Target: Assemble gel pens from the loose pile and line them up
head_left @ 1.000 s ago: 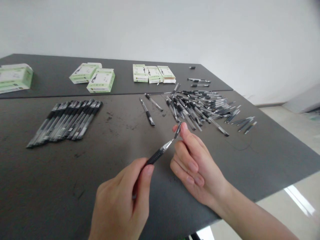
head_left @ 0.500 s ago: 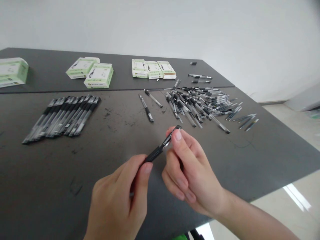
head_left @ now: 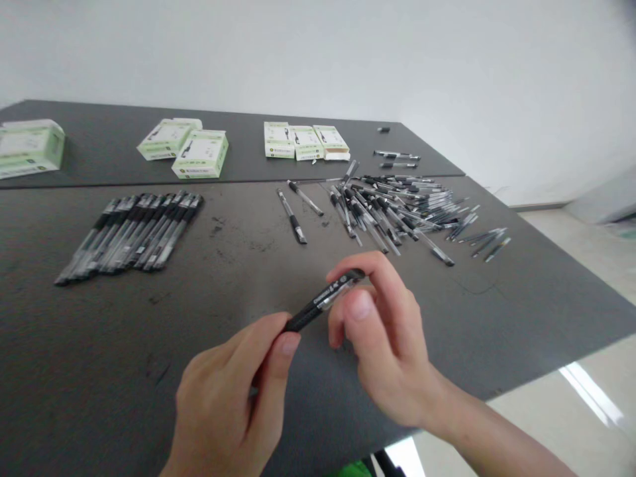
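A black gel pen (head_left: 324, 301) with its cap on slants up to the right above the table. My left hand (head_left: 233, 384) pinches its grip end between thumb and forefinger; the lower part of the pen is hidden in the fist. At the capped end is my right hand (head_left: 385, 338), its forefinger curved behind the cap tip and its thumb apart from the pen. Beyond my hands lie two separate pens, one capped pen (head_left: 291, 216) and another pen (head_left: 305, 198). To their right spreads a loose heap of pens (head_left: 382, 209).
A neat row of capped pens (head_left: 132, 232) lies at left on the dark table (head_left: 238, 278). Green-and-white boxes (head_left: 201, 154) and more small boxes (head_left: 305, 142) stand farther back. Thin refills (head_left: 489, 240) lie near the heap's right side. The table's right edge borders a pale floor.
My right thumb has lifted off the cap and the right fingers have loosened, so more of the cap shows. My left hand keeps its pinch on the pen. The view has shifted slightly.
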`<state>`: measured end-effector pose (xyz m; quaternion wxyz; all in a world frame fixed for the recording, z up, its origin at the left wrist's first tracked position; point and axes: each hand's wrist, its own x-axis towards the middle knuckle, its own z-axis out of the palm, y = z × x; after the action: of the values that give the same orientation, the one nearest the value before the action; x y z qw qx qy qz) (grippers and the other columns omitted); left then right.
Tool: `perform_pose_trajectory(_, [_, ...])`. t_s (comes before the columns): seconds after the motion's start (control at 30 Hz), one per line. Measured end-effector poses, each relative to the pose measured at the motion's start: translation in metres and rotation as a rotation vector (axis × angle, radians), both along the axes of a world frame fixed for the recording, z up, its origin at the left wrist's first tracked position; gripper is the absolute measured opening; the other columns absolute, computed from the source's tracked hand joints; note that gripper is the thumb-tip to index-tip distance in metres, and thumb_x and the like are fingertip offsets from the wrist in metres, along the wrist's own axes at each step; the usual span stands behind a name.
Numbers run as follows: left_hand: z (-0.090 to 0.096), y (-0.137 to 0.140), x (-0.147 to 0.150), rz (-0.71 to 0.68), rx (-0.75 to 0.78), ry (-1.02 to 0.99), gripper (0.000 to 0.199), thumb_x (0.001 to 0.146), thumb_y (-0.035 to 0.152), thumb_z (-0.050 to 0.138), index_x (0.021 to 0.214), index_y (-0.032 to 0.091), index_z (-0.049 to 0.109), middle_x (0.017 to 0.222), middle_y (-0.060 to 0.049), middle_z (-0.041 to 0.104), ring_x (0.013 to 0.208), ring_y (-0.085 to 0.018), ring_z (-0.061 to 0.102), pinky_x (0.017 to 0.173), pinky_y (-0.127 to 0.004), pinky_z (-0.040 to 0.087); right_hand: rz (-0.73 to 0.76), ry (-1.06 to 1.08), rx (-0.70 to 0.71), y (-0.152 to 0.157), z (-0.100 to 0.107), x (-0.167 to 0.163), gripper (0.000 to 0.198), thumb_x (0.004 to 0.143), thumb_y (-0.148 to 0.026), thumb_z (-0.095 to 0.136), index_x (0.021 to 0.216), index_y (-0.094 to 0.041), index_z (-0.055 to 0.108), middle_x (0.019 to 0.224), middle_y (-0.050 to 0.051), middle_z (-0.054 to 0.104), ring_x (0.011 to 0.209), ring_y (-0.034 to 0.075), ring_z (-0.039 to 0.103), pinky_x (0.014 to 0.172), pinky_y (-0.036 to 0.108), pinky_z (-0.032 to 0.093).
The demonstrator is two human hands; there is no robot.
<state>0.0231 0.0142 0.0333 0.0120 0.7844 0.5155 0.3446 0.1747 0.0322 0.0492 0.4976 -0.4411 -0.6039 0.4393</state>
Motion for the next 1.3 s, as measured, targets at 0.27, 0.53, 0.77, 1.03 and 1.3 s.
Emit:
perform_pose_trajectory(0.27, [-0.003,0.001,-0.003,-0.096,0.038,0.023,0.017,0.093,0.024,0.036,0.093,0.019,0.052,0.062,0.006,0.063,0.048,-0.008,0.059,0.048,-0.02,0.042,-0.052,-0.025,0.114,0.028,0.021,0.025,0.076,0.081,-0.067,-0.009,0.129,-0.035,0.041,0.132,-0.002,0.048,0.122,0.023,0.044,0.099,0.046,0.036])
perform_pose_trajectory(0.53, [-0.005,0.002,-0.001,-0.143,0.095,0.121,0.019,0.094,0.026,0.034,0.094,0.02,0.052,0.054,0.006,0.057,0.04,-0.011,0.055,0.042,-0.026,0.037,0.293,-0.087,-0.062,0.026,0.016,0.015,0.077,0.08,-0.067,-0.01,0.141,-0.036,0.023,0.147,-0.004,0.028,0.129,0.025,0.037,0.107,0.051,0.025])
perform_pose_trajectory(0.77, [-0.005,0.002,-0.005,-0.148,0.142,0.19,0.017,0.094,0.026,0.035,0.09,0.021,0.051,0.048,0.008,0.051,0.036,-0.013,0.051,0.04,-0.028,0.034,0.315,-0.06,-0.066,0.027,0.012,0.011,0.071,0.081,-0.066,-0.007,0.142,-0.038,0.016,0.148,-0.004,0.027,0.129,0.027,0.036,0.105,0.052,0.027])
perform_pose_trajectory(1.03, [-0.008,0.001,-0.009,-0.165,0.123,0.208,0.016,0.093,0.023,0.036,0.091,0.021,0.051,0.052,0.007,0.055,0.039,-0.012,0.053,0.043,-0.027,0.036,0.339,-0.01,-0.041,0.026,0.006,0.002,0.072,0.082,-0.067,-0.004,0.142,-0.036,0.017,0.148,-0.003,0.026,0.127,0.025,0.04,0.105,0.049,0.028])
perform_pose_trajectory(1.3, [-0.002,-0.001,-0.001,-0.069,-0.022,-0.046,0.015,0.092,0.029,0.041,0.092,0.022,0.054,0.066,0.007,0.065,0.051,-0.007,0.06,0.05,-0.019,0.041,-0.023,0.273,0.086,0.031,0.026,0.015,0.063,0.085,-0.065,0.0,0.127,-0.037,0.039,0.126,0.001,0.051,0.092,0.014,0.062,0.089,0.034,0.047])
